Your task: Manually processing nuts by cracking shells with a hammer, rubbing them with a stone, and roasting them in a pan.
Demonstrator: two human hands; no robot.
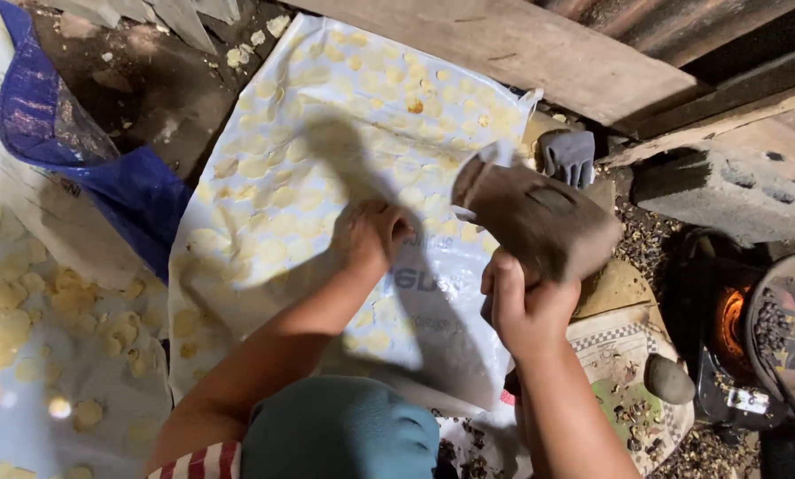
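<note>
On the ground, a white plastic sheet (433,293) is spread out and covered with thin, pale yellow slices (264,168) lying flat, side by side. To its left, a second sheet (78,372) carries more of the same slices, and a blue plastic bag (131,191) lies between the two. The left hand (371,232) reaches forward with a straight arm and rests knuckles-up on the white sheet, fingers curled down onto the slices. The right hand (521,306) is raised above the sheet's right edge, fingers wrapped tight around a flat brown board (535,217). A grey glove (567,156) lies just beyond.
</note>
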